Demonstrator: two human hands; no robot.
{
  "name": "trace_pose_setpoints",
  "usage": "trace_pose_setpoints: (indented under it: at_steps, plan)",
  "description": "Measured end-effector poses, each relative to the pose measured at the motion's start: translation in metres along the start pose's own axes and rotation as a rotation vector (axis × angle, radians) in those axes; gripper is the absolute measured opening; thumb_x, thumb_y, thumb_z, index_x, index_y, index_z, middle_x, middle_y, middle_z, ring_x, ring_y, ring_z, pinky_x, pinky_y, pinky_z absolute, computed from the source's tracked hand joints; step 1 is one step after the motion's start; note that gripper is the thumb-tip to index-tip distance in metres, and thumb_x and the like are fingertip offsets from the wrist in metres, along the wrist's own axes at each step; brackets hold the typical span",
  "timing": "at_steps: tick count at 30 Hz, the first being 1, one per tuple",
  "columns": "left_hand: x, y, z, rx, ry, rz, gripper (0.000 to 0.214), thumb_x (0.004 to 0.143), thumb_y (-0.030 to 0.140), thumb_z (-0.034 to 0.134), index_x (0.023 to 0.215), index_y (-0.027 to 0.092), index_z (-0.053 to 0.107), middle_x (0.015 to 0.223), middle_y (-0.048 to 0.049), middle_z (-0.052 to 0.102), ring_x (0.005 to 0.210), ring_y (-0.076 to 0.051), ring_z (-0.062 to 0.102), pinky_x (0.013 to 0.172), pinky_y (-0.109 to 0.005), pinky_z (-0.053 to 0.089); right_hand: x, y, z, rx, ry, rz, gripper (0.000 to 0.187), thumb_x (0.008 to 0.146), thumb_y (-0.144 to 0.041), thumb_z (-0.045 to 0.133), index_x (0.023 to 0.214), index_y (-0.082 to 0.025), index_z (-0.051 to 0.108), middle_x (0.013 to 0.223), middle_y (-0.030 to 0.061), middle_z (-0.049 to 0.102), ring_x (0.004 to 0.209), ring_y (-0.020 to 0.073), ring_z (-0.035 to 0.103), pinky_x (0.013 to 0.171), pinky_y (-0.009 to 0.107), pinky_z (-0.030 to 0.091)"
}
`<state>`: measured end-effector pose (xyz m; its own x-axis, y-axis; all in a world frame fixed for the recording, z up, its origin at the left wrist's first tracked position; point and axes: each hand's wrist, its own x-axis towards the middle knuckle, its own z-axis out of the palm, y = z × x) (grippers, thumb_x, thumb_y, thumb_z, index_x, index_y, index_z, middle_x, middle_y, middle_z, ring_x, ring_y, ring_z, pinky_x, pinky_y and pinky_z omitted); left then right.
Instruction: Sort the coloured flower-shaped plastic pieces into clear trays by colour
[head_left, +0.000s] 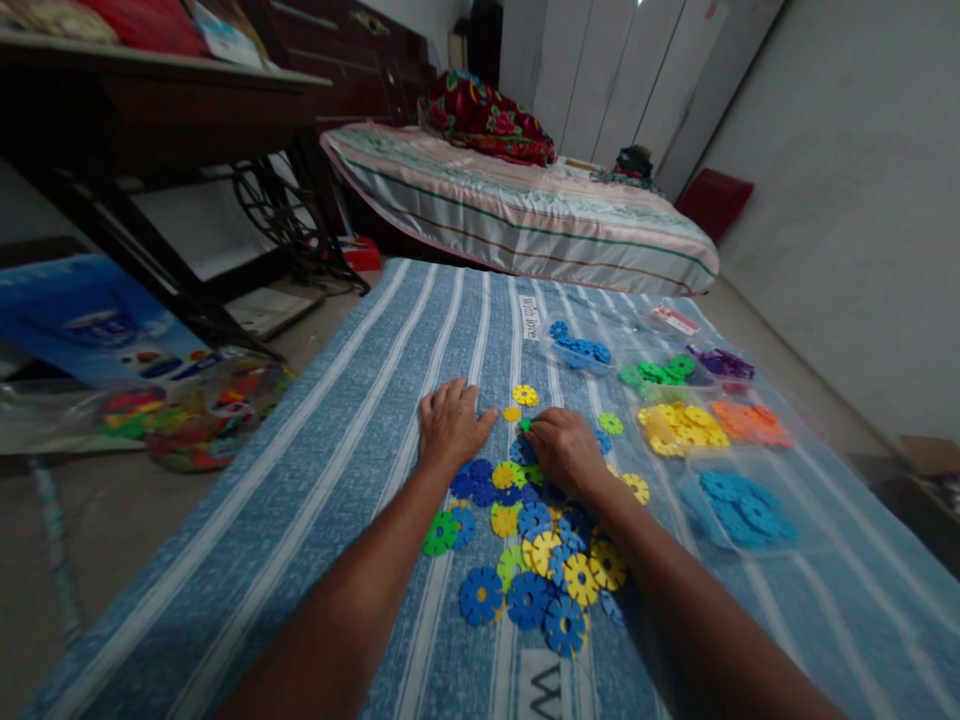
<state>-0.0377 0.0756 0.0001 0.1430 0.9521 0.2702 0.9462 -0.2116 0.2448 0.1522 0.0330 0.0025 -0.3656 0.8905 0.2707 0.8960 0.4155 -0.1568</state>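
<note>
A loose pile of flower-shaped interlocking plastic discs lies on a striped blue cloth (345,440), among them a dark blue disc (481,595), a yellow disc (580,579) and a green disc (439,533). My left hand (451,425) rests on the cloth left of the pile, fingers stretched out and thumb apart, holding nothing. At the pile's far edge, my right hand (564,447) has its fingers curled down on a small green disc (526,426), partly hidden by the fingertips. Just beyond lie a yellow disc (525,396) and a smaller orange-yellow one (511,414).
To the right stand clear plastic boxes of sorted discs: blue (585,352), green (660,372), purple (724,364), yellow (679,428), orange (750,423) and light blue (746,508). A bed (525,210) stands behind, a sewing-machine table (165,110) at the left.
</note>
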Motion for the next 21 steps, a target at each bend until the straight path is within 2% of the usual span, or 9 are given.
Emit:
trace_pose_setpoints:
  at_steps: [6, 10, 12, 14, 16, 18, 21]
  plan:
    - [0.001, 0.0, 0.0, 0.006, -0.011, -0.002, 0.042, 0.089, 0.043, 0.051, 0.121, 0.018, 0.063, 0.141, -0.0148, 0.055, 0.133, -0.031, 0.046, 0.109, -0.049, 0.033, -0.003, 0.015, -0.009, 0.011, 0.157, 0.018, 0.03, 0.095, -0.021, 0.048, 0.074, -0.018, 0.069, 0.084, 0.0092, 0.067, 0.081, 0.0184, 0.058, 0.077, 0.028, 0.041]
    - [0.001, -0.001, 0.001, 0.007, -0.007, 0.001, 0.042, 0.089, 0.044, 0.051, 0.122, 0.019, 0.062, 0.142, -0.0147, 0.054, 0.134, -0.03, 0.045, 0.109, -0.049, 0.032, 0.001, 0.047, -0.034, -0.033, 0.202, 0.057, 0.032, 0.094, -0.022, 0.047, 0.07, -0.017, 0.067, 0.079, 0.009, 0.066, 0.076, 0.018, 0.058, 0.072, 0.028, 0.041]
    - [0.001, -0.001, 0.001, 0.005, -0.009, 0.002, 0.042, 0.09, 0.044, 0.051, 0.122, 0.019, 0.062, 0.142, -0.0147, 0.054, 0.134, -0.03, 0.045, 0.109, -0.049, 0.032, 0.004, 0.07, -0.054, -0.125, 0.251, 0.137, 0.032, 0.093, -0.023, 0.047, 0.069, -0.017, 0.067, 0.077, 0.009, 0.065, 0.075, 0.0186, 0.057, 0.071, 0.028, 0.04]
    - [0.0, 0.0, 0.0, 0.004, -0.017, 0.0, 0.042, 0.09, 0.043, 0.051, 0.122, 0.019, 0.062, 0.142, -0.0146, 0.054, 0.135, -0.029, 0.044, 0.11, -0.049, 0.032, 0.007, 0.093, -0.076, -0.266, 0.353, 0.3, 0.03, 0.091, -0.024, 0.048, 0.07, -0.016, 0.068, 0.075, 0.01, 0.063, 0.073, 0.0205, 0.055, 0.069, 0.031, 0.038]
    - [0.0, 0.0, -0.001, 0.005, -0.023, -0.005, 0.043, 0.09, 0.043, 0.051, 0.123, 0.018, 0.061, 0.142, -0.0147, 0.054, 0.135, -0.029, 0.044, 0.111, -0.048, 0.031, 0.006, 0.107, -0.092, -0.369, 0.458, 0.435, 0.026, 0.09, -0.025, 0.049, 0.08, -0.014, 0.07, 0.078, 0.0116, 0.064, 0.076, 0.0233, 0.056, 0.07, 0.033, 0.037]
    - [0.0, 0.001, -0.002, 0.006, -0.026, -0.009, 0.044, 0.09, 0.043, 0.051, 0.124, 0.017, 0.061, 0.142, -0.0152, 0.054, 0.136, -0.029, 0.044, 0.111, -0.048, 0.03, 0.003, 0.108, -0.098, -0.376, 0.494, 0.468, 0.025, 0.09, -0.026, 0.049, 0.087, -0.014, 0.071, 0.08, 0.0117, 0.064, 0.077, 0.0241, 0.056, 0.071, 0.033, 0.037]
    - [0.001, 0.001, -0.001, -0.004, -0.02, -0.012, 0.043, 0.089, 0.042, 0.051, 0.124, 0.018, 0.062, 0.142, -0.015, 0.054, 0.135, -0.029, 0.044, 0.111, -0.049, 0.031, -0.006, 0.08, -0.083, -0.223, 0.362, 0.326, 0.025, 0.091, -0.027, 0.049, 0.082, -0.017, 0.07, 0.078, 0.0094, 0.064, 0.075, 0.0214, 0.056, 0.07, 0.031, 0.039]
